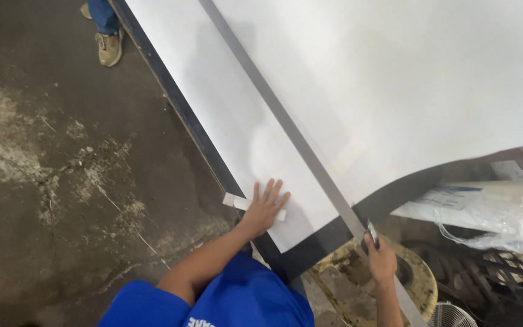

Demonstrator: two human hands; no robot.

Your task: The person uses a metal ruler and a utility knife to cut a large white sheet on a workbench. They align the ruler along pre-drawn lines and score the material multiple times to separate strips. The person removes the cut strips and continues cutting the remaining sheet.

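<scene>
A large white sheet (358, 79) lies over a dark-edged table (195, 130). My left hand (266, 207) is spread flat on the sheet's near corner, pressing on a small white strip (235, 201). A long grey metal straightedge (273, 100) runs diagonally across the sheet. My right hand (381, 259) grips a small utility knife (372, 232) at the near end of the straightedge, just past the sheet's curved lower edge.
Stained concrete floor (49, 181) lies to the left. Another person's shoe and jeans leg (108, 42) stand at the top left. Plastic-wrapped rolls (491, 209), a yellowish round object (416, 275) and a fan grille (452, 316) crowd the lower right.
</scene>
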